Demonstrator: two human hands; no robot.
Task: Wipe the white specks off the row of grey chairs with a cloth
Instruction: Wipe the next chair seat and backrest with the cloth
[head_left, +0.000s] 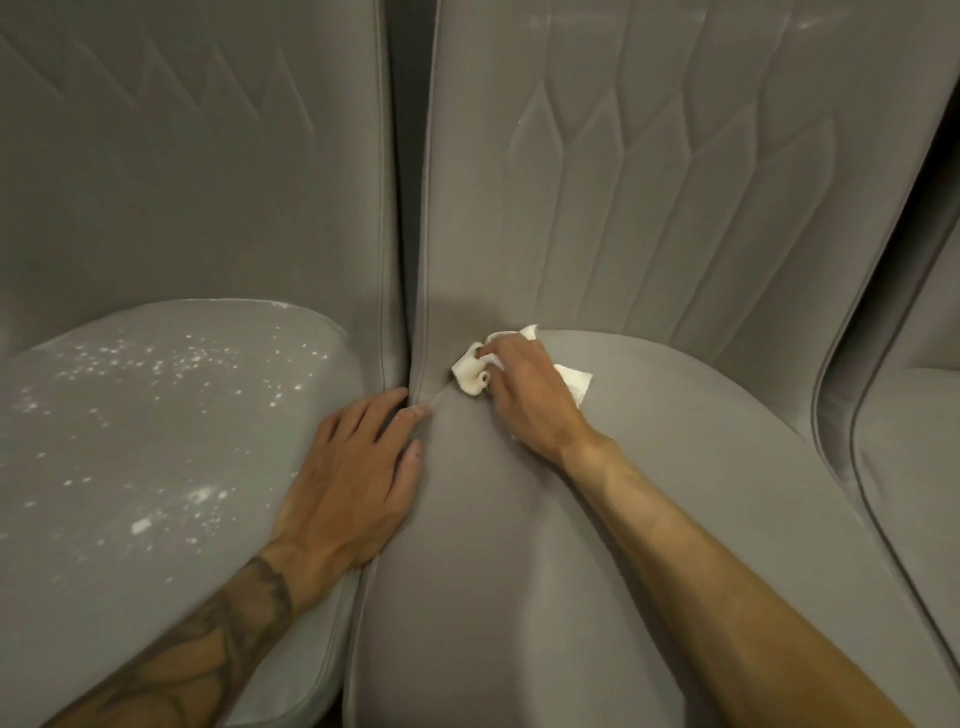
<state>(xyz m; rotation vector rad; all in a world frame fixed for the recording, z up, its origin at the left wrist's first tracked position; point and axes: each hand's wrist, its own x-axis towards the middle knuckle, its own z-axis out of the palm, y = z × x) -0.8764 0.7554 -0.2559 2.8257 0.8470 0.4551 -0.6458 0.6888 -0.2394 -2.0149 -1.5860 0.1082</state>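
Grey upholstered chairs stand side by side, filling the view. Middle chair (571, 519): seat shows no specks, so it appears largely done; right hand (524, 395) clutches the white cloth (470, 371) at the seat's back left corner. Left chair (156, 441): white specks (171, 364) scattered over its seat, judged not yet wiped. Left hand (353, 467) lies flat, fingers extended, across the gap between seats. No brand, label or writing can be read

Middle seat (597, 519) broad and open, backrest (649, 182) behind, narrow gap (405, 208) leftward.
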